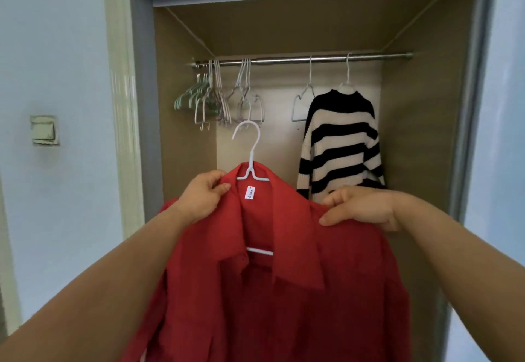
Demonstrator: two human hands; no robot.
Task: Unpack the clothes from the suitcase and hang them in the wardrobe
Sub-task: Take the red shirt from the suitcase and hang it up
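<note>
Now the red collared shirt (298, 290) sits on a white wire hanger (252, 160), held up in front of the open wardrobe (420, 123), hook below the metal rail (284, 60). The left hand (203, 198) pinches the collar's left side; the right hand (359, 208) grips the right shoulder. A black-and-white striped sweater (341, 143) hangs on the rail behind, bare grey and green hangers (218, 100) bunched to the left.

Soft even daylight, faint shadows, slightly soft focus, wide-angle bowing at edges
</note>
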